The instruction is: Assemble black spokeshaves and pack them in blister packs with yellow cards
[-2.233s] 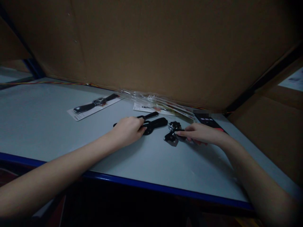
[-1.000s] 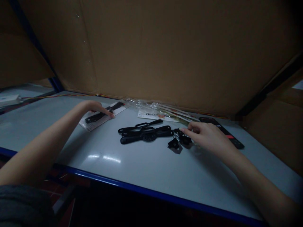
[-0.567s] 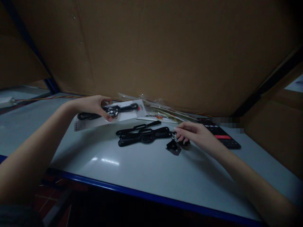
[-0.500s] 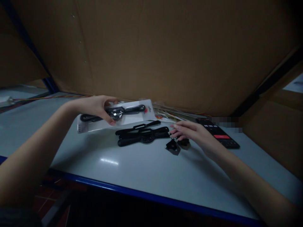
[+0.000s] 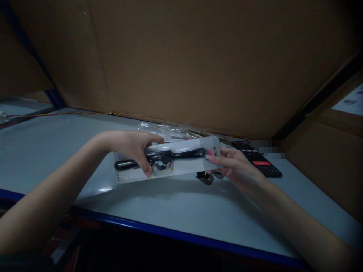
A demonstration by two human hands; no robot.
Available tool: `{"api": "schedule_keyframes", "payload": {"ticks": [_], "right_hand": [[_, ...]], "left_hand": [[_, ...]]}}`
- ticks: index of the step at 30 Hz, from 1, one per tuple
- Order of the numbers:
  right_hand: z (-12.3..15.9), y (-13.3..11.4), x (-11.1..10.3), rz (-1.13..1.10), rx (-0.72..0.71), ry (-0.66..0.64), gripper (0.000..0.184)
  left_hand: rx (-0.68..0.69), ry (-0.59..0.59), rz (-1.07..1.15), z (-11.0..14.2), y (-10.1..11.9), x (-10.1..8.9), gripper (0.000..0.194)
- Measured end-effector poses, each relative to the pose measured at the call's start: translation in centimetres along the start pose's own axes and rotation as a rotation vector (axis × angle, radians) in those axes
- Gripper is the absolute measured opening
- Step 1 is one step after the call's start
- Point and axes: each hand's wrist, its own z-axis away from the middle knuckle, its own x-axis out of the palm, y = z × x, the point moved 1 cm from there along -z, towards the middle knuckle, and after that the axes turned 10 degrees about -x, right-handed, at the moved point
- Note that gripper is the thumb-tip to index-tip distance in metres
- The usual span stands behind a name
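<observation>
Your feed runs dim and underexposed, with corners dropping to near black. Small glare patch [image 5: 104, 189] on the surface [image 5: 42, 158]; light looks overhead, source out of frame. Soft shadows fall below your left hand [image 5: 130, 149] and right hand [image 5: 238, 166]. Wide-angle bend at the edges of the cardboard panel [image 5: 181, 64]. Fine detail goes soft in the dark areas.

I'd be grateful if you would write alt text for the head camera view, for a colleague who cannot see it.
The left hand and right hand hold a white retail card carrying a black tool, above a pale grey table. Small black pieces lie beneath the card's end.
</observation>
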Motion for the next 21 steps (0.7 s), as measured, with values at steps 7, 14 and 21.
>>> {"api": "schedule_keyframes", "payload": {"ticks": [7, 14, 21], "right_hand": [[-0.3, -1.0, -1.5, 0.108, -0.004, 0.099, 0.028], [-0.6, -1.8, -3.5, 0.140, 0.013, 0.176, 0.029], [-2.0, -3.4, -7.8, 0.090, -0.120, 0.511, 0.011]], "left_hand": [[0.027, -0.178, 0.197, -0.4, -0.7, 0.8, 0.032], [0.033, -0.177, 0.284, -0.8, -2.1, 0.8, 0.037], [-0.059, -0.325, 0.491, -0.4, -4.7, 0.5, 0.037]]}}
